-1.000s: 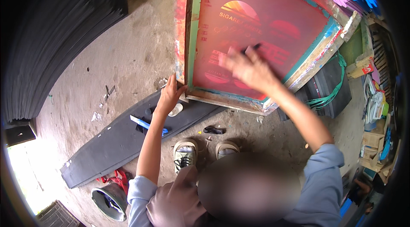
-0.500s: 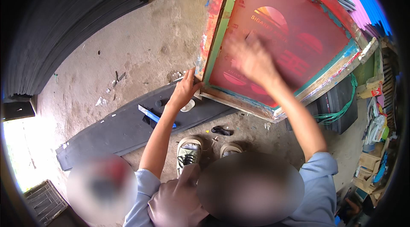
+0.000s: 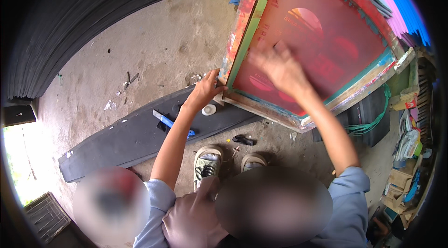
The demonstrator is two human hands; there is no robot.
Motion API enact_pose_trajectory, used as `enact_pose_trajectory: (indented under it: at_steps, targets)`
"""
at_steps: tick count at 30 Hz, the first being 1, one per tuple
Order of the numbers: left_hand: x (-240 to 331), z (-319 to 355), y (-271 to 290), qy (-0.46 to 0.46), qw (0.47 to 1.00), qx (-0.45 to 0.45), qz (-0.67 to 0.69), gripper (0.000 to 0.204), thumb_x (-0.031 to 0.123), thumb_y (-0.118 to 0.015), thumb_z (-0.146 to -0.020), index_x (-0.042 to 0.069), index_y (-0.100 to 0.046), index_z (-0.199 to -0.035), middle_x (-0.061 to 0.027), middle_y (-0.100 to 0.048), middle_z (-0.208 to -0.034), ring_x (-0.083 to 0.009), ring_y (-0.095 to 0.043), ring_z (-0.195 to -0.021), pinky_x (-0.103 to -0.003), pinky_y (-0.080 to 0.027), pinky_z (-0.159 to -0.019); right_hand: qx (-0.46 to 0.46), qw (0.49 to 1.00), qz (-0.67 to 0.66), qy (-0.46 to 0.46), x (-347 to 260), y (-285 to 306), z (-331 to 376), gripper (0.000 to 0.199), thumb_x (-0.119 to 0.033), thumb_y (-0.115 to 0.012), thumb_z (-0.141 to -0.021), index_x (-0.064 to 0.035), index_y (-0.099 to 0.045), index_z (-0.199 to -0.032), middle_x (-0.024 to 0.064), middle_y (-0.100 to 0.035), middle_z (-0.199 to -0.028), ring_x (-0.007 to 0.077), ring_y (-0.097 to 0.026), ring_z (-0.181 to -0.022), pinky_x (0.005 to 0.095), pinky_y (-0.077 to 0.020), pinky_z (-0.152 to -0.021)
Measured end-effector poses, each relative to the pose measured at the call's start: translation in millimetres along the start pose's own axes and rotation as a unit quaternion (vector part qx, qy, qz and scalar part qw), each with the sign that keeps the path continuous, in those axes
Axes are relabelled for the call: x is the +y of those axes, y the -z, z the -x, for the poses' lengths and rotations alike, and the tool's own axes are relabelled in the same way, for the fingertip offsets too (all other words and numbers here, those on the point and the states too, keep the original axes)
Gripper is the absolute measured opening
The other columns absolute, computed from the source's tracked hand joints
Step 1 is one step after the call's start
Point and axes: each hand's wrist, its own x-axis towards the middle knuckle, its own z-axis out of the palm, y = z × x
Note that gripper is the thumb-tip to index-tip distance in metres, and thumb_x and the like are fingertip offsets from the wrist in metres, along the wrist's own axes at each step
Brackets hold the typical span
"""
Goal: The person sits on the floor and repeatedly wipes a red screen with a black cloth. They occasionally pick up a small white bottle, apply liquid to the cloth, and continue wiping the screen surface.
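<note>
Gripping screen frame [image 3: 263, 113] at its lower-left corner with left hand [image 3: 204, 90], fingers half bent, thumb against near edge. Holding right hand [image 3: 282, 70] over red mesh [image 3: 322, 38] inside the frame, fingers loosely stretched (blurred, cannot tell if touching mesh or grasping the small dark patch by the fingertips). Find frame in front of body, just right of left hand, overlapping black sheet [image 3: 121, 141]. Note white round piece [image 3: 208, 109] on sheet, near left hand.
</note>
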Motion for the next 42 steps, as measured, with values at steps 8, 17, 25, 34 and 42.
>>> enact_pose_trajectory:
  at_steps: [8,17,25,34,42]
  targets:
    - [3,4,7,0.057,0.99,-0.059,0.116,0.07,0.038,-0.065,-0.082,0.006,-0.033,-0.136,-0.0219,-0.049,-0.124,-0.0348,-0.055,-0.11,-0.04,-0.048,-0.088,-0.053,0.989,0.074,-0.118,-34,1,-6,0.059,-0.034,-0.045,-0.088,-0.0123,-0.03,-0.142,0.0053,-0.03,-0.147,0.0196,-0.02,-0.138,0.0449,-0.0149,-0.113]
    - [21,63,-2,-0.094,0.991,0.056,0.081,0.092,0.032,-0.078,-0.067,0.004,-0.027,-0.138,-0.0198,-0.035,-0.135,-0.0346,-0.035,-0.127,-0.041,-0.034,-0.104,0.043,0.951,0.134,-0.274,34,63,-16,0.053,-0.039,-0.045,-0.09,-0.035,-0.03,-0.141,-0.0092,-0.023,-0.149,0.0288,-0.021,-0.137,0.0539,-0.0184,-0.108]
    - [18,61,-10,-0.068,0.995,0.064,0.023,0.034,-0.004,-0.06,-0.077,0.005,-0.048,-0.108,-0.0086,-0.058,-0.107,-0.0216,-0.065,-0.077,-0.033,-0.055,-0.065,-0.078,0.994,0.075,-0.017,-68,-32,47,0.056,-0.025,-0.048,-0.088,-0.0212,-0.033,-0.141,-0.0069,-0.024,-0.149,0.0203,-0.017,-0.139,0.045,-0.015,-0.112]
    - [18,72,12,-0.064,0.996,0.031,0.045,0.026,0.0,-0.065,-0.076,0.004,-0.056,-0.1,-0.0079,-0.063,-0.097,-0.0232,-0.065,-0.081,-0.033,-0.053,-0.069,0.042,0.923,0.12,-0.363,6,34,-16,0.063,-0.042,-0.045,-0.089,-0.0242,-0.022,-0.145,-0.0045,-0.017,-0.152,0.0254,-0.017,-0.139,0.055,-0.0159,-0.109]
    - [46,24,23,-0.063,0.989,0.132,-0.034,0.052,0.009,-0.066,-0.079,0.001,-0.041,-0.124,-0.0193,-0.057,-0.106,-0.0398,-0.057,-0.096,-0.041,-0.047,-0.081,-0.165,0.96,0.17,-0.148,-29,0,105,0.058,-0.034,-0.036,-0.095,-0.0207,-0.013,-0.147,-0.0036,-0.005,-0.154,0.0208,-0.006,-0.141,0.0473,-0.0114,-0.113]
